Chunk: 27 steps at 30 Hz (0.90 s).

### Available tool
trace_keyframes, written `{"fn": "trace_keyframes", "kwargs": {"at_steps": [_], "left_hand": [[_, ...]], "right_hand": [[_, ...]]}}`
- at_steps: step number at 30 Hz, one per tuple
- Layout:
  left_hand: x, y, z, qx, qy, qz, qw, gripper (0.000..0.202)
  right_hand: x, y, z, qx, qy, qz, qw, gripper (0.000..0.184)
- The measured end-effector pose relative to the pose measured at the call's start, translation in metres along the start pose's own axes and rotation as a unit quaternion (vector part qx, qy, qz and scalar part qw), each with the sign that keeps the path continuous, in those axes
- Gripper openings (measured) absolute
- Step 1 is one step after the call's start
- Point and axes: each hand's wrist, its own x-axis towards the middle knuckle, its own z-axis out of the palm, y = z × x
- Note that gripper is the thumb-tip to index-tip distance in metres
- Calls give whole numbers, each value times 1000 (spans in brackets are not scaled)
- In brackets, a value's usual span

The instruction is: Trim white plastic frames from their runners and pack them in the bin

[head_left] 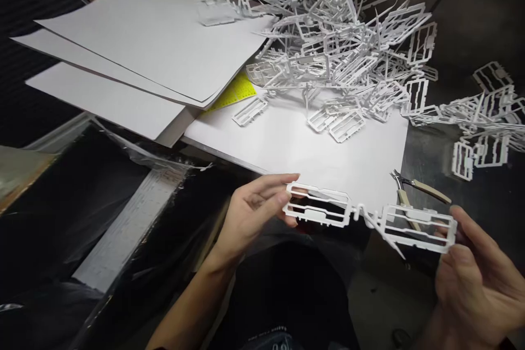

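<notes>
I hold a white plastic moulded piece (369,216), two rectangular frames joined by a thin runner, stretched between both hands. My left hand (252,213) pinches the left frame (318,206) with thumb and fingers. My right hand (476,276) grips the right frame (418,227) at its outer end. The piece hangs just in front of the near edge of a white sheet (311,147).
A big tangled pile of the same white frames (340,44) lies at the back, with more at the right (488,120). Side cutters with tan handles (414,188) rest by the sheet's right corner. Stacked white sheets (135,49) lie left, over a yellow card (235,93). A bin lined with plastic film (123,219) sits lower left.
</notes>
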Motion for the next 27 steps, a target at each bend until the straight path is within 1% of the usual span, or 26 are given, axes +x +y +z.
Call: {"fn": "trace_keyframes", "kwargs": {"at_steps": [2,4,7,11,14,17,18,20,23,25,27], "left_hand": [[3,1,1,-10,20,-27,999,26],[5,3,1,-35,34,-55,997,27],[8,4,0,-50,61,-94,992,33],[9,2,-2,-51,94,-123,987,40],[9,-1,-3,-19,113,-107,988,42],[7,-5,-4,42,115,-47,991,39],[6,-7,-5,54,107,-22,993,37],[5,-10,-8,50,87,23,995,30],[3,-11,-12,17,70,56,996,26],[1,-9,-12,-8,57,43,997,26],[1,-5,-11,-34,35,-11,999,29]], "right_hand": [[0,0,1,34,-16,4,999,36],[-1,1,0,63,-40,27,997,37],[-3,3,-3,106,-76,50,990,39],[-4,4,-7,139,-117,49,982,44],[-6,4,-8,144,-132,43,980,46],[-8,4,-9,110,-114,39,987,44],[-8,5,-9,90,-99,30,991,43],[-8,7,-8,66,-73,-12,995,41],[-5,9,-4,79,-69,-111,988,31],[-3,8,0,73,-64,-162,982,23],[0,7,2,39,-50,-206,977,20]]}}
